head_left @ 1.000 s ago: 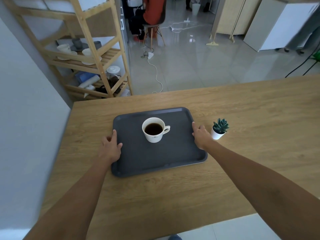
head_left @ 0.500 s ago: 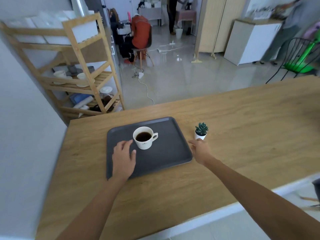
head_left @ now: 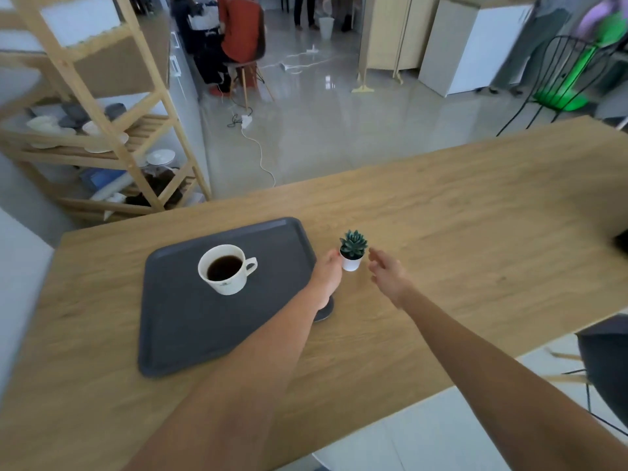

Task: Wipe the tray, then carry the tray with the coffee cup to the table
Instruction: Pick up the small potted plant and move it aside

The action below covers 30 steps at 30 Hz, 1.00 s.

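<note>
- Currently the dark grey tray (head_left: 190, 328) lies flat on the wooden table (head_left: 475, 239), with the white coffee cup (head_left: 227, 269) upright on its far half and filled with dark coffee.
- Left hand (head_left: 327, 271): reaches across the tray's right edge, fingertips at or touching the white pot of the small succulent (head_left: 352, 253), which stands just beside the tray. Fingers look loosely spread and closed on nothing I can confirm.
- Right hand (head_left: 387, 274): open, fingers apart, near the pot's other side, not touching it as far as I can see.
- Risk: the left forearm passes low over the tray, close to the cup handle. A sideways drag could clip the cup and slop coffee onto the tray.
- Risk: the pot is small and top-heavy looking. A one-sided nudge would likely tip it toward the tray or the right hand.
- Risk: the tray's near right corner sits under the left wrist. Pressure there could shift the tray and jolt the cup.
- Hidden: that corner of the tray is mostly covered by the arm.
- Hard to make out: whether the left fingertips actually contact the pot, the print on the cup, and the blurred background. No cloth is visible.
</note>
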Available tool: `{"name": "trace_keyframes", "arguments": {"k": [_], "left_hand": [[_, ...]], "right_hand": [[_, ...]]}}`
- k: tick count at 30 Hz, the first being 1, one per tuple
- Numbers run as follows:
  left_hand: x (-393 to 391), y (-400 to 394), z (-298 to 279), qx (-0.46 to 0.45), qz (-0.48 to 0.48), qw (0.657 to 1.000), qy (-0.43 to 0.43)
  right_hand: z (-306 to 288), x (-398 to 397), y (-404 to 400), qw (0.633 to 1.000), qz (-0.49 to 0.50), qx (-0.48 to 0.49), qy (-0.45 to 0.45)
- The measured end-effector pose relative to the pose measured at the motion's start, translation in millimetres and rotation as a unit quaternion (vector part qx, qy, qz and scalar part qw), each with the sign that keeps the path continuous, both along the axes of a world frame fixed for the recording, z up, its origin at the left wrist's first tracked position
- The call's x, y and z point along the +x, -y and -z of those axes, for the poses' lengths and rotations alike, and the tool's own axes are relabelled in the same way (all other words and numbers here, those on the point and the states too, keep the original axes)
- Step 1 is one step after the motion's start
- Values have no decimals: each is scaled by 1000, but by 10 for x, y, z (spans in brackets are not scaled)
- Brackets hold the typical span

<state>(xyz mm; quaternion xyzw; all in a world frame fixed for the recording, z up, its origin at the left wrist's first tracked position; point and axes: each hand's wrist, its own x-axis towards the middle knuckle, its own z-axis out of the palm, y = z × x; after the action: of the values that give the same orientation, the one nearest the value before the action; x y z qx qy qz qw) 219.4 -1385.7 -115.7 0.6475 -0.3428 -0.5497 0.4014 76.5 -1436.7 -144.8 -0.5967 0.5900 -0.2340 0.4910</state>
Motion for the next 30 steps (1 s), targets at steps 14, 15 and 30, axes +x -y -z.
{"name": "trace_keyframes", "arguments": {"k": [14,15,30], "left_hand": [[790,192,-647,-91,-71,991,-68],[961,160,-721,-97,-92,988,-72],[4049,-1060,-431,-44,-364,927,-76]], "right_hand": [[-810,836,430,985,-96,20,143],[-895,1027,435,982,-115,18,148],[-621,4626,-400,934,-328,92,106]]}}
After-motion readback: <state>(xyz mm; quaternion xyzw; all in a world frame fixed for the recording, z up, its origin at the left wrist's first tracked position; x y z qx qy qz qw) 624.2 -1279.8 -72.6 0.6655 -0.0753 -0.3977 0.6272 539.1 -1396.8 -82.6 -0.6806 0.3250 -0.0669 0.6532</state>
